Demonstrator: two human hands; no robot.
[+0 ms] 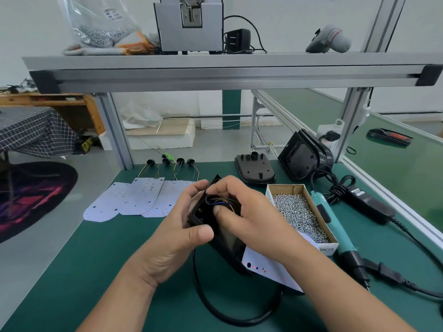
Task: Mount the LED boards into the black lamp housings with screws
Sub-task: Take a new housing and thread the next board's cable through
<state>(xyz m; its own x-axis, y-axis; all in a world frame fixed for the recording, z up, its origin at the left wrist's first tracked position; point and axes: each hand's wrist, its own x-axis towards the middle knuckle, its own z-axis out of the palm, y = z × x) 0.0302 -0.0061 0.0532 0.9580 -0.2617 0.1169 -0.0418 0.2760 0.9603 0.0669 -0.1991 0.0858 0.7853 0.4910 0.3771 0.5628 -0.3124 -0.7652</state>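
My left hand (pixel 184 226) grips a black lamp housing (pixel 203 212) tilted above the green table, thumb on its near edge. Inside the housing, the fingers of my right hand (pixel 242 212) press on coloured wires (pixel 221 201). A white LED board (pixel 268 267) hangs from those wires under my right wrist. Several more LED boards (pixel 129 200) with wired black grommets lie fanned out at the left. One empty housing (pixel 255 168) lies flat behind and two more housings (pixel 304 155) lean at the back right.
A cardboard box of screws (pixel 299 214) sits right of my hands, beside a teal electric screwdriver (pixel 335 233) and its black power supply (pixel 366 202). A black cable (pixel 211 300) loops near the front. An aluminium shelf (pixel 227 68) spans overhead.
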